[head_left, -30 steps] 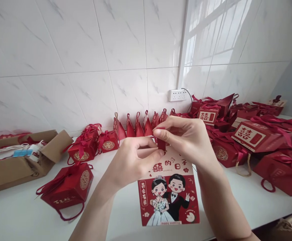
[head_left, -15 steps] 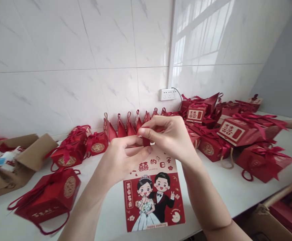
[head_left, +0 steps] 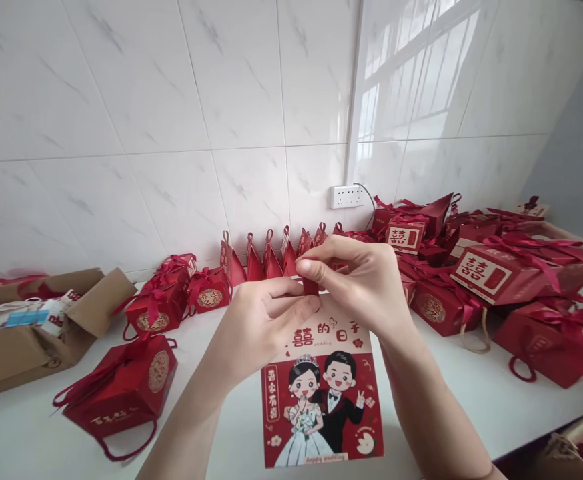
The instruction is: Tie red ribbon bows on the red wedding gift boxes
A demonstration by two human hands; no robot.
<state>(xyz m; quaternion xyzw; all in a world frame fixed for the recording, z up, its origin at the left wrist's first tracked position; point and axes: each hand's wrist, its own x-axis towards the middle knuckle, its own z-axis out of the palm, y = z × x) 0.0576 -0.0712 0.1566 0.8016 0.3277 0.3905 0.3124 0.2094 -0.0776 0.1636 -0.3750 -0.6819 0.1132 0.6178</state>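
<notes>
A red and cream wedding gift bag (head_left: 324,407), printed with a cartoon bride and groom, is upright in front of me above the white table. My left hand (head_left: 259,323) pinches its top edge, thumb in front and fingers behind. From the other side, my right hand (head_left: 361,283) holds a short red ribbon (head_left: 311,285) between thumb and forefinger at the top of the bag. Both hands nearly meet there, and the fingers partly cover the ribbon and the bag's upper edge.
Pointed red bags (head_left: 270,257) stand in a row by the tiled wall. Red gift boxes (head_left: 121,390) sit left, with many more heaped right (head_left: 481,267). An open carton (head_left: 26,363) is far left. Another person's arm (head_left: 569,235) shows at the right.
The view has shifted, so everything appears farther right. Both hands keep the same hold at the bag's top. The other person's arm reaches farther in at the right.
</notes>
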